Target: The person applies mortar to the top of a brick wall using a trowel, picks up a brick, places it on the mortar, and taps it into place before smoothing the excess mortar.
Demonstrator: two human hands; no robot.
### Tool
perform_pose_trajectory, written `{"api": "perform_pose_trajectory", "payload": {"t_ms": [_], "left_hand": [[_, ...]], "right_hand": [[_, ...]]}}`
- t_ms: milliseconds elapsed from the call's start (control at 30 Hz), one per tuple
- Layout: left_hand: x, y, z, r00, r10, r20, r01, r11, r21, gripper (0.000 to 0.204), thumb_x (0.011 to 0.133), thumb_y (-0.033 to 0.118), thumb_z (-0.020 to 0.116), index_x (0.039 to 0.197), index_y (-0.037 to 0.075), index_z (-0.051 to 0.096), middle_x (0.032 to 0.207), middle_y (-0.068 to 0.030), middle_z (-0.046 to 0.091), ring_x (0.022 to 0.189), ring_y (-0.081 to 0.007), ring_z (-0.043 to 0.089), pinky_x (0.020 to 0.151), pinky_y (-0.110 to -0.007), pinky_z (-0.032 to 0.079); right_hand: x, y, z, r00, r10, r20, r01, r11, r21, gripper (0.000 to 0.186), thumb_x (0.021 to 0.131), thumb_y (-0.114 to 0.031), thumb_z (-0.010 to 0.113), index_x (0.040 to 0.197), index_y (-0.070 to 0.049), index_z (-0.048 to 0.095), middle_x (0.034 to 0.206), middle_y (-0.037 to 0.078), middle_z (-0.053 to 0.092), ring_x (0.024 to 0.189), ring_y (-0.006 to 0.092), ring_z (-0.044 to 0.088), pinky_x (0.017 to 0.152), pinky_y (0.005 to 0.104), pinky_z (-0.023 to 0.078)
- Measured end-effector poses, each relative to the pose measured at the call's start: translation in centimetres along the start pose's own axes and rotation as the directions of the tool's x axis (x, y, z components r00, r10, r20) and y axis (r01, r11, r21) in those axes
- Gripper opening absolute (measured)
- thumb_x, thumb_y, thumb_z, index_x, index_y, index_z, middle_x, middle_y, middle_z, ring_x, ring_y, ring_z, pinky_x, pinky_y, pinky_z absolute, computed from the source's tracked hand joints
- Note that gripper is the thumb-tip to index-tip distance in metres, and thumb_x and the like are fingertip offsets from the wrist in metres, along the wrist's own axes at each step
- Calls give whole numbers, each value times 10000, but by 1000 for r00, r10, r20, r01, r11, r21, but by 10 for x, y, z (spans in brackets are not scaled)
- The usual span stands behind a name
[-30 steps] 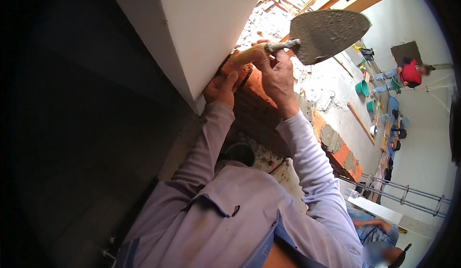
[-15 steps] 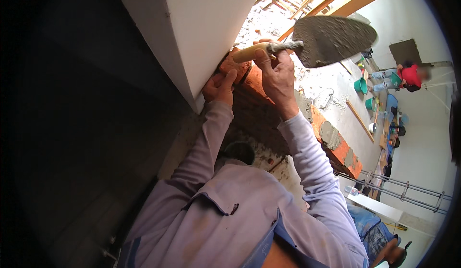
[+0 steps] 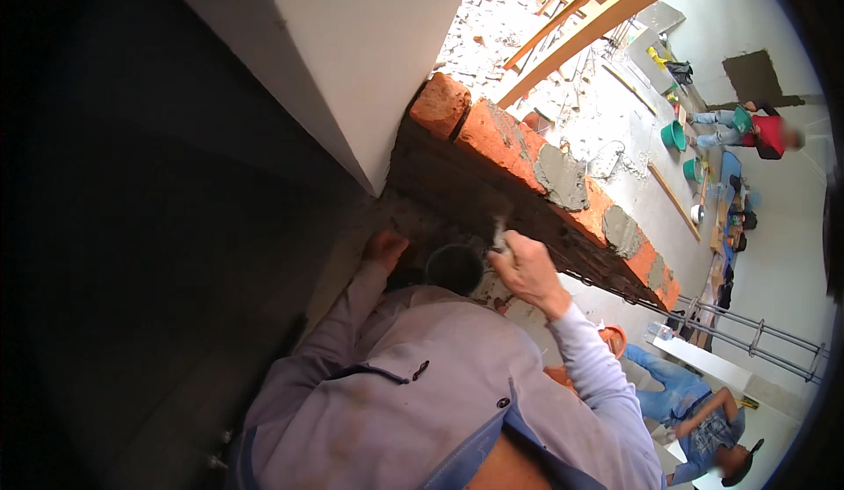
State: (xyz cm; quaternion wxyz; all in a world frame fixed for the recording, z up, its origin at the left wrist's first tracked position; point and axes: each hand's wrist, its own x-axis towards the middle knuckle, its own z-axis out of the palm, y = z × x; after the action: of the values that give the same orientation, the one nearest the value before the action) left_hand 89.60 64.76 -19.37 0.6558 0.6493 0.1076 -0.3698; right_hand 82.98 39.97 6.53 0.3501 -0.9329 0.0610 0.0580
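Observation:
My right hand (image 3: 532, 272) is closed around the handle of a trowel (image 3: 500, 233), low on the near side of the brick wall. The blade is dark, blurred and hard to make out against the wall. My left hand (image 3: 385, 248) is lowered in shadow beside a dark round bucket (image 3: 454, 268); motion smears its fingers. Above both hands runs the wall's top course of orange bricks (image 3: 497, 143), patched with grey mortar (image 3: 561, 178). The end brick (image 3: 440, 105) sits against the white column, with a dark gap between it and its neighbour.
A white column (image 3: 360, 42) rises at the left of the wall. Steel rebar (image 3: 756, 336) juts out beyond the wall's right end. One person in red (image 3: 767, 134) stands at the far right near green buckets (image 3: 673, 136); another in blue (image 3: 703, 415) is at lower right. Rubble and timber lie beyond.
Both hands have dropped from the end brick to the near side of the wall. The trowel, earlier raised above the bricks, has come down with my right hand.

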Motion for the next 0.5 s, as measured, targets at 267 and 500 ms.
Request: {"api": "perform_pose_trajectory", "payload": {"t_ms": [267,500], "left_hand": [[7,-27,-35,996,31,-83,-11,971,241,217,831,256,756,935,86,672,799,-7,642,622,-98,565,535,-285,461],[16,-39,-36,992,-128,-7,128,985,115,210,839,218,744,966,76,656,763,-6,623,583,-108,538,501,-279,422]], "right_hand": [[45,7,52,982,-7,-190,-40,970,-241,251,895,-220,620,967,-20,486,845,217,587,744,424,622,599,512,496],[31,5,53,976,62,-209,-89,988,-126,220,897,-184,620,932,-5,496,856,239,589,749,453,605,607,515,486]]}}
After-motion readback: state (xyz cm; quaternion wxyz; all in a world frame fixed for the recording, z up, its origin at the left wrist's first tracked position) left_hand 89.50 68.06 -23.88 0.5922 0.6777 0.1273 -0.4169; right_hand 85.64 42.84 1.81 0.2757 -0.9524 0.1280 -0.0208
